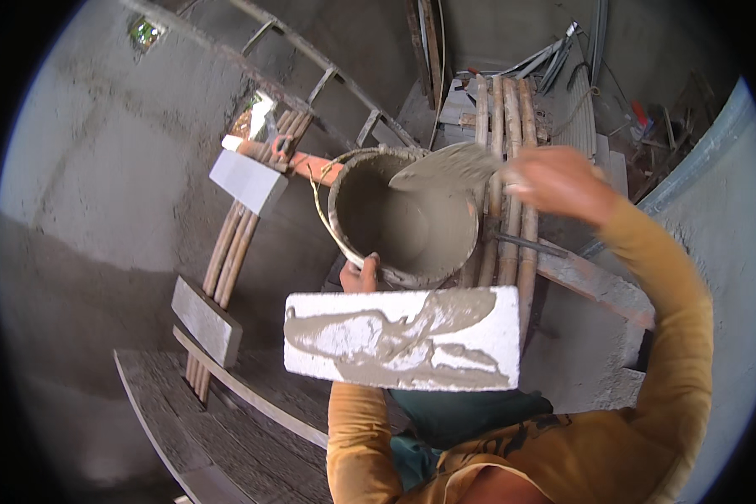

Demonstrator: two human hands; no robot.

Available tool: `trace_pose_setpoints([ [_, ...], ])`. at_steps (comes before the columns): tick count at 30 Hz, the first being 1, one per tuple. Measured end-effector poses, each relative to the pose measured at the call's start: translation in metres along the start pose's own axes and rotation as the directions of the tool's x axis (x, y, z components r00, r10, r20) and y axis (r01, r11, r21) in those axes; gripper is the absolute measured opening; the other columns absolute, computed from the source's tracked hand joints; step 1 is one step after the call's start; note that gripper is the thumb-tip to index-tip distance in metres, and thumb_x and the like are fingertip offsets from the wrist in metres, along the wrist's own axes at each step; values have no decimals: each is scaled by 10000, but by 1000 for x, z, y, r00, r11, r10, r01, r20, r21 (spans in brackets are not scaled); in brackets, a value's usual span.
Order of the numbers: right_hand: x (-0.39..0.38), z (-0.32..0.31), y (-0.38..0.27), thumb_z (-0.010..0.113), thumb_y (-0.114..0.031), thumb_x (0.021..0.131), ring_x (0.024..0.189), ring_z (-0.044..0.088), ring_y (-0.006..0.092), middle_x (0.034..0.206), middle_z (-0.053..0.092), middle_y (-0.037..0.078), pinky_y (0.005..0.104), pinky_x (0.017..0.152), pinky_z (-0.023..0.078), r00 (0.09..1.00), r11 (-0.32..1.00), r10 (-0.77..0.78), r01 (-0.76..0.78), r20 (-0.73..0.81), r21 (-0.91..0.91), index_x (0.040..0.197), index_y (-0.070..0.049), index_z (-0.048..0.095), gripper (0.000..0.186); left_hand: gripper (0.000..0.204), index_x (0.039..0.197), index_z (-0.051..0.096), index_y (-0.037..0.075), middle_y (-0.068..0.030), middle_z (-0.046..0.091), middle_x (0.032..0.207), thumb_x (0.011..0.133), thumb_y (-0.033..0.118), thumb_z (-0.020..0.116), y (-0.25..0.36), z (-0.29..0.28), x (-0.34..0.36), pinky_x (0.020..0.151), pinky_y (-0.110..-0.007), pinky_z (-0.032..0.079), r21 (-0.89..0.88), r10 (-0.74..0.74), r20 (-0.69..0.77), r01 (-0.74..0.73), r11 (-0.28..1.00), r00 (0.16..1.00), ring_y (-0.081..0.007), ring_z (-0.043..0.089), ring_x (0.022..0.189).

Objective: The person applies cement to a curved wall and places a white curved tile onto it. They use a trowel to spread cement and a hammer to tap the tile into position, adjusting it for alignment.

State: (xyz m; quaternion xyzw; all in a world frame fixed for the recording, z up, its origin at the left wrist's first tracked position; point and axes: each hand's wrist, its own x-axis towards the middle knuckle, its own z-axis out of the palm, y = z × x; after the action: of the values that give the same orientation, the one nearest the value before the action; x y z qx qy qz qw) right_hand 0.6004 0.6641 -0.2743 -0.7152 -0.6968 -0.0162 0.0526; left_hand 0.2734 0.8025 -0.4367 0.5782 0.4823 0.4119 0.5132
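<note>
Trowel (447, 168) pointing left, long axis crosswise, right hand (559, 183) gripping it, left hand (360, 275) pinching bucket (361, 202) rim

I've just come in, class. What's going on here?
A person's right hand holds a mortar-coated trowel above a bucket. The left hand is at the bucket's near rim, partly hidden by a white block over that forearm. Wet grey mortar is smeared unevenly across the block's top, leaving white patches.
</note>
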Motion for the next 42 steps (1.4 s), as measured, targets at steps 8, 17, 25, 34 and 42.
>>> trace_pose_setpoints([
  [8,113,100,-70,616,-122,822,880,709,262,934,735,95,376,730,541,953,937,-85,176,292,-302,911,-92,756,168,171,933,625,-42,2,615,775,878,118,652,4,-1,2,604,-239,414,-3,91,30,-91,996,995,-63,497,679],
  [17,92,120,-64,578,-207,908,861,703,230,941,723,104,373,696,540,838,962,-230,118,496,247,971,-37,717,228,160,888,615,-22,8,604,749,871,131,656,3,0,2,595,-244,405,53,-4,34,2,999,999,-61,497,676],
  [25,84,25,1,633,-361,911,644,602,134,792,654,53,284,566,509,882,683,-150,-235,448,692,1056,3,687,395,212,888,643,-15,26,596,744,855,194,660,-6,1,2,602,-245,386,-21,-6,25,6,1000,1000,-62,481,664],
  [34,42,-160,-15,731,-256,792,646,602,204,737,645,86,354,563,468,814,740,-577,557,-71,378,928,19,692,309,258,944,644,12,-65,587,690,813,234,661,-12,3,-7,596,-350,429,97,42,-76,-35,995,996,-150,513,603],
  [42,-47,-148,-30,757,-158,647,727,584,303,820,598,114,394,629,450,755,785,-592,620,-282,12,889,-15,613,316,268,926,624,23,-10,594,757,821,265,668,15,4,-22,618,-281,417,-92,-156,-22,153,984,988,-107,528,657],
])
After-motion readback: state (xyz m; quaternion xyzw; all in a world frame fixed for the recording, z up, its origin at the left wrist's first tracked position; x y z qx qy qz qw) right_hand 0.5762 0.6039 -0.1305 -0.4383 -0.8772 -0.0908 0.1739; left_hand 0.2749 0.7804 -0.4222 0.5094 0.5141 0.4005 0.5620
